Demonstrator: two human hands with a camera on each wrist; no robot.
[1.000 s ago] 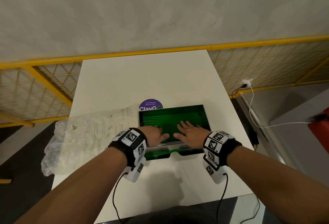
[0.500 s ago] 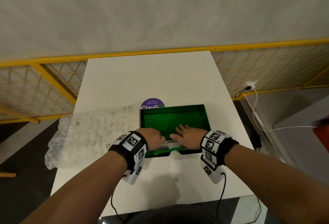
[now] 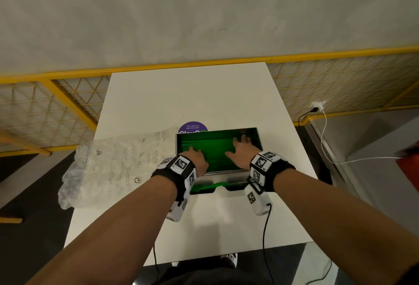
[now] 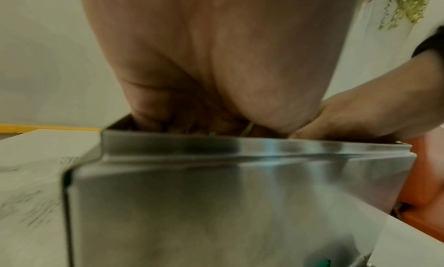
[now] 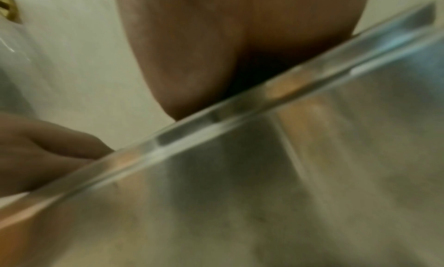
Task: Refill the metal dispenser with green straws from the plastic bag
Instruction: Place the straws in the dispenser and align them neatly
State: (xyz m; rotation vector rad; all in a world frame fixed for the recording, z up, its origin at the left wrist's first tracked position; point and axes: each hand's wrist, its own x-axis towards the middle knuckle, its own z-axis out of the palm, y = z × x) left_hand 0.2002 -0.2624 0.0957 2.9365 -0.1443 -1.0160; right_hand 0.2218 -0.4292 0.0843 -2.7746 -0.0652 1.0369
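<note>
While inside dispenser (image 3: pixel 259 135), both hands' fingers (image 3: pixel 243 140) over straws (image 3: pixel 213 153)

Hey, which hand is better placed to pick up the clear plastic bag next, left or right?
Left, probably. The clear plastic bag lies on the white table just beside the left hand, on the open metal dispenser's left. The right hand rests over the green straws, farther away.

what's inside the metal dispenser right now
Green straws fill the metal dispenser, with the left hand and right hand on them. The bottom is hidden.
</note>
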